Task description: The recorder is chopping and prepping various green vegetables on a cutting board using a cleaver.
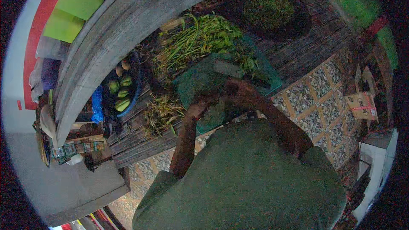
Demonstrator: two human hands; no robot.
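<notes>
My left hand [199, 107] and my right hand [238, 91] are close together over a green plastic tray or board [191, 80]. Both are dark and blurred, so whatever lies between the fingers cannot be made out. Just beyond them, a pale flat blade-like shape [228, 68] lies over the green surface; its exact kind is unclear. A heap of leafy green stems [201, 38] covers the far side of the tray. Left of the tray lies a small pile of roots and yellowed trimmings [163, 113]. At the top right, a wide dark metal basin [300, 22] holds chopped greens [268, 8].
A blue-rimmed basin [139, 86] at left holds several green and brownish vegetables or fruits. A grey curved edge [127, 32] crosses the upper left. The work stands on dark wooden slats [137, 147]. A cardboard box [361, 105] is at the right, above patterned floor tiles [329, 102].
</notes>
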